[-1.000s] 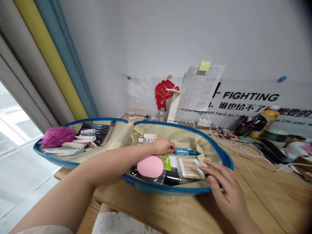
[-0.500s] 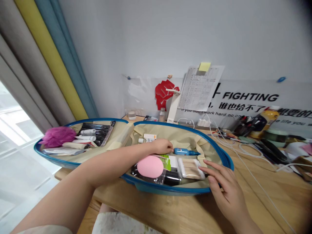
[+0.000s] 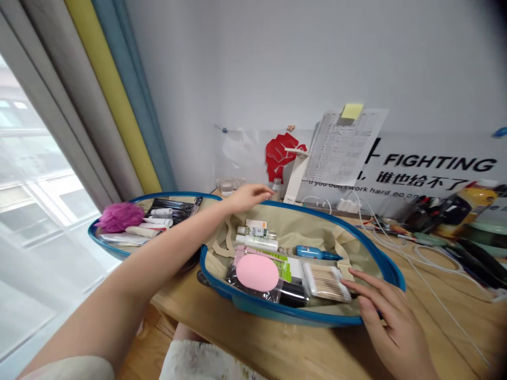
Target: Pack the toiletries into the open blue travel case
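Blue case, open on desk. Left hand: at its far rim, fingers loose, grasping nothing (contact unclear). Right hand: spread flat on the near rim, just beside cotton-swab box.

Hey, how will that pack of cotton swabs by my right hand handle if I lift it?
The swab pack looks like thin clear plastic packed with sticks, so it is probably light and may flex under a squeeze. It lies flat in the case, so a push would likely slide it, not roll it.
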The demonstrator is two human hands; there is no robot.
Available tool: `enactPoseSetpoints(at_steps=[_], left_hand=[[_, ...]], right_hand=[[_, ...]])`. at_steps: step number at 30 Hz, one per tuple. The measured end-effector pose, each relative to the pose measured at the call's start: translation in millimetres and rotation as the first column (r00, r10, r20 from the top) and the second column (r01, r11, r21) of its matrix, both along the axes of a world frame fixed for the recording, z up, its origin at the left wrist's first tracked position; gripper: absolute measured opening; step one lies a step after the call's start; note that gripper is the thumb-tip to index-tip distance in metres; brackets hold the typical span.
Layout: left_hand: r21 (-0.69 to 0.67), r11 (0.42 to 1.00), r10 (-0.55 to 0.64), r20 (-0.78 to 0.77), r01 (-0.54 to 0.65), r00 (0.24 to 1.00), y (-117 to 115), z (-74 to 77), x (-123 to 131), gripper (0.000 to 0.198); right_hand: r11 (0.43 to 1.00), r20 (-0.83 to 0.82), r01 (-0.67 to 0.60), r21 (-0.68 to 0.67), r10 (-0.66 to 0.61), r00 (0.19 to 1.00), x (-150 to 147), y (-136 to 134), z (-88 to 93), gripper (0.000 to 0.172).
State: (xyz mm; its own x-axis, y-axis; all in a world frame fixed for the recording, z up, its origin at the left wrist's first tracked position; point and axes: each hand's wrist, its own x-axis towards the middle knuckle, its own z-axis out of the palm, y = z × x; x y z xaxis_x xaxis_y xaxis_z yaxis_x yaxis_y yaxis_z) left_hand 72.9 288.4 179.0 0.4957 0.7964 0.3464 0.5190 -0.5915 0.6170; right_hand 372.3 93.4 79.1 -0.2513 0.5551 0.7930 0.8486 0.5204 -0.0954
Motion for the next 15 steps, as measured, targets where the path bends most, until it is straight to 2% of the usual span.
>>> enactPoseSetpoints(at_steps=[2, 3, 5, 6, 8, 10, 12, 15], left_hand=[[0.042, 0.978, 0.205, -0.081, -0.202, 0.975, 4.6, 8.5, -49.1, 0.035], [0.075, 0.947, 0.32, -0.153, -0.312, 0.935, 4.9, 10.2, -75.8, 0.036], [0.127, 0.881, 0.47, -0.338, -0.456, 0.815, 0.9, 8.5, -129.0, 0.038], [0.128, 0.859, 0.499, -0.423, -0.495, 0.756, -3.0, 5.5, -153.6, 0.039], [0.071, 0.839, 0.477, -0.576, -0.54, 0.664, -13.7, -3.2, -195.6, 0.041], [0.016, 0.836, 0.41, -0.682, -0.549, 0.605, -26.3, -13.2, -225.9, 0.041], [-0.04, 0.836, 0.349, -0.731, -0.547, 0.587, -38.5, -22.0, -244.8, 0.041], [-0.082, 0.843, 0.311, -0.732, -0.531, 0.606, -52.6, -30.3, -257.3, 0.044]], right_hand=[[1.0, 0.01, -0.002, -0.003, 0.002, 1.0, 0.5, 0.1, 0.0, 0.024], [1.0, 0.012, -0.003, -0.004, 0.003, 1.0, 0.6, 0.0, 0.2, 0.024], [1.0, 0.01, 0.0, -0.001, 0.0, 1.0, 0.5, -0.1, 0.4, 0.024], [1.0, 0.011, 0.0, -0.001, 0.0, 1.0, 0.4, -0.2, 0.3, 0.024], [1.0, 0.017, -0.002, 0.002, 0.002, 1.0, 0.5, -0.1, 0.1, 0.024], [1.0, 0.026, -0.004, -0.004, 0.004, 1.0, 0.8, 0.1, -0.1, 0.024], [1.0, 0.034, -0.003, -0.009, 0.003, 0.999, 1.1, 0.4, 0.2, 0.024], [1.0, 0.039, -0.003, 0.003, 0.003, 0.999, 0.9, 1.2, 0.8, 0.024]])
